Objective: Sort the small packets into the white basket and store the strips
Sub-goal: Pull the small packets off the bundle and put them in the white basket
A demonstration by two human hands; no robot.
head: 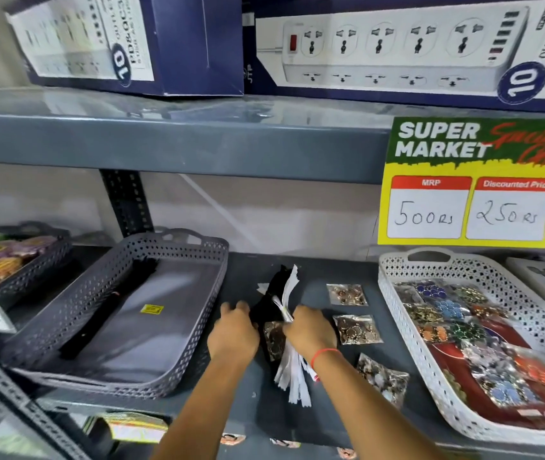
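Both hands met at mid-shelf: the right hand point(309, 328) clenched a bundle of white strips point(289, 376), the left hand point(233, 332) curled against black strips point(269, 305). Three small packets point(357, 328) lay beside them; the white basket point(394, 293) held many packets, the grey basket point(178, 327) a black strip.

My one head-worn camera looked forward and down from close range at the grey shelf point(347, 277), wide enough to catch the boxed power strips point(397, 48) overhead, with no second view to overlap it.
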